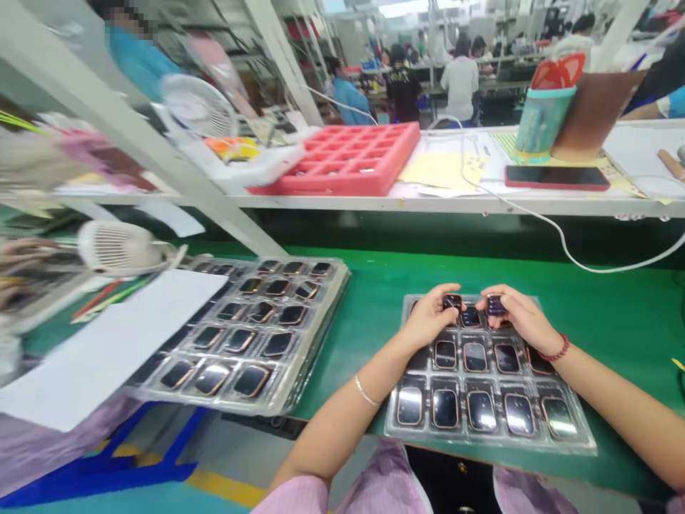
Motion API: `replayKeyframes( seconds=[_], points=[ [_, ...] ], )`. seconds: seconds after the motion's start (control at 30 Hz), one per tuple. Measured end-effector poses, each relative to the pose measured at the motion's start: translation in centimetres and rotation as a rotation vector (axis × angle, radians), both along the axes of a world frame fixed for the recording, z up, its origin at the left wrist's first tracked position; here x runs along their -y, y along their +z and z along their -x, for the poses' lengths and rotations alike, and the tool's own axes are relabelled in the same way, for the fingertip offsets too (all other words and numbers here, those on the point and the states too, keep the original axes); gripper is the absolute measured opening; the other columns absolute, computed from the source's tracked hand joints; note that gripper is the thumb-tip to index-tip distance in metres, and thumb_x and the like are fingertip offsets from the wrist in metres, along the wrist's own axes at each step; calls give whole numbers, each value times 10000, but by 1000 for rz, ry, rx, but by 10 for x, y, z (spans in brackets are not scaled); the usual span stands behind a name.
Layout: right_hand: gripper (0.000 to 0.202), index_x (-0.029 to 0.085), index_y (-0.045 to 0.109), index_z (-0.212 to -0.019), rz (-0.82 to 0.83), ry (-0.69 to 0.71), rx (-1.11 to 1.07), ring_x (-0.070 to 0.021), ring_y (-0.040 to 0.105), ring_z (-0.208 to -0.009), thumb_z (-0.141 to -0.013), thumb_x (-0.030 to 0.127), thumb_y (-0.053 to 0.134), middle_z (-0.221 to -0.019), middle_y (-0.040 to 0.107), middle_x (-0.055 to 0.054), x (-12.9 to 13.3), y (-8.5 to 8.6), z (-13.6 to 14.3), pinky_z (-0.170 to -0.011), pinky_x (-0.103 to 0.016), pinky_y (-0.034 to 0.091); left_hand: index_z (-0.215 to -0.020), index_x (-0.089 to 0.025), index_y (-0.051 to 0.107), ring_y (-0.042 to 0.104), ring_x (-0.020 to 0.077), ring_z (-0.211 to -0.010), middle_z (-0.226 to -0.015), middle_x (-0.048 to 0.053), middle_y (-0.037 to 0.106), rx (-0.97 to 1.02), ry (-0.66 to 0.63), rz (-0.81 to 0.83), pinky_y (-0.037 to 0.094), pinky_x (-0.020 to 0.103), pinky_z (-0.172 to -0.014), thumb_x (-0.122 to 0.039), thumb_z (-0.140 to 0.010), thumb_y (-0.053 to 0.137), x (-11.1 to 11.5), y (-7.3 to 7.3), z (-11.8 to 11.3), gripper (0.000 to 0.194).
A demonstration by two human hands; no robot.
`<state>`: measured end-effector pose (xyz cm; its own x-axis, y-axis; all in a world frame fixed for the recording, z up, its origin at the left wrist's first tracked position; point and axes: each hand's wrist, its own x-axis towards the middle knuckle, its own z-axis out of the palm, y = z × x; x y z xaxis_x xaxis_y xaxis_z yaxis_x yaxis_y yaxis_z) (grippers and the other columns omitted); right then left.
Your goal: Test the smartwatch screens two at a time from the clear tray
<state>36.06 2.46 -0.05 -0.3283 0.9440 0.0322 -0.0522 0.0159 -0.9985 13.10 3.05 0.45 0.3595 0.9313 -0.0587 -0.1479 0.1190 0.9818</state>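
My left hand (pixel 432 314) pinches a small dark watch-like piece (pixel 452 302) over the back of a clear plastic tray (pixel 489 442). My right hand (pixel 520 314) grips a similar dark piece (pixel 496 305) a short way to the right. Between the two hands another dark piece (pixel 471 316) lies in a tray pocket. Several dark, copper-rimmed pieces rest in the pockets of the nearer rows. My fingers and palms partly hide the back row.
A stack of filled clear trays (pixel 315 328) stands to the left, with white paper (pixel 133 335) beside it. Above runs a shelf (pixel 374 205) holding a red compartment tray (pixel 399 175), a phone (pixel 556 178) and a cup (pixel 543 125). A white cable (pixel 567 253) hangs down.
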Motion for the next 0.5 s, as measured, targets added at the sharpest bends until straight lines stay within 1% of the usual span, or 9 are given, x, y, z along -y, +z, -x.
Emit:
replayKeyframes(
  seconds=[0.1, 0.17, 0.23, 0.3, 0.37, 0.4, 0.43, 0.47, 0.5],
  points=[
    [387, 196, 650, -1142, -32, 19, 29, -185, 676, -691, -994, 537, 542, -1043, 738, -122, -2, -3, 0, -626, -325, 581, -1131, -157, 634, 626, 142, -688, -916, 73, 728, -44, 15, -11, 477, 272, -644, -410, -782, 749, -1, 1, 2, 446],
    [394, 201, 656, -1137, -44, 30, 53, -187, 674, -693, -986, 550, 554, -1042, 739, -122, -3, -4, 0, -628, -329, 579, -1060, -155, 655, 592, 123, -621, -884, 71, 731, -70, 18, -5, 435, 259, -591, -512, -804, 723, -1, 2, 3, 444],
    [402, 202, 658, -1133, -46, 34, 68, -188, 675, -694, -979, 560, 561, -1039, 739, -120, -3, -3, 0, -627, -331, 578, -1006, -158, 665, 569, 114, -577, -852, 64, 730, -78, 19, 5, 391, 251, -554, -573, -810, 700, -1, 1, 4, 460],
    [413, 201, 661, -1120, -49, 29, 73, -187, 675, -685, -969, 574, 567, -1030, 738, -117, -3, -2, 1, -622, -333, 580, -963, -161, 668, 558, 113, -555, -820, 57, 724, -78, 14, 13, 373, 251, -543, -590, -810, 693, -2, -1, 4, 456],
    [420, 201, 662, -1113, -48, 23, 75, -183, 673, -674, -961, 583, 574, -1016, 737, -112, -3, -2, 2, -619, -332, 579, -950, -162, 664, 548, 111, -551, -807, 53, 716, -68, 6, 23, 392, 258, -560, -542, -812, 699, -2, -3, 4, 406],
    [424, 200, 661, -1113, -48, 22, 78, -181, 671, -670, -960, 585, 575, -1009, 736, -110, -3, -1, 2, -620, -332, 578, -973, -163, 660, 551, 111, -565, -824, 52, 716, -59, 3, 25, 413, 263, -581, -481, -810, 710, -3, -3, 4, 360],
    [429, 198, 661, -1113, -48, 22, 82, -180, 668, -667, -958, 589, 575, -1003, 735, -109, -3, -1, 3, -619, -333, 577, -1010, -167, 653, 560, 111, -588, -853, 51, 716, -45, 4, 24, 434, 268, -610, -396, -798, 720, -3, -3, 3, 319],
    [436, 196, 660, -1114, -48, 22, 85, -180, 666, -666, -957, 594, 574, -1000, 734, -109, -3, -1, 3, -619, -335, 576, -1053, -173, 642, 573, 113, -619, -887, 49, 715, -27, 8, 18, 454, 272, -646, -300, -773, 723, -4, -3, 3, 318],
    [443, 195, 660, -1113, -47, 21, 87, -180, 664, -666, -955, 599, 575, -997, 733, -110, -3, 0, 3, -619, -337, 576, -1091, -180, 628, 589, 116, -658, -916, 45, 713, -8, 13, 11, 470, 277, -685, -206, -737, 715, -4, -3, 2, 366]
  ],
)
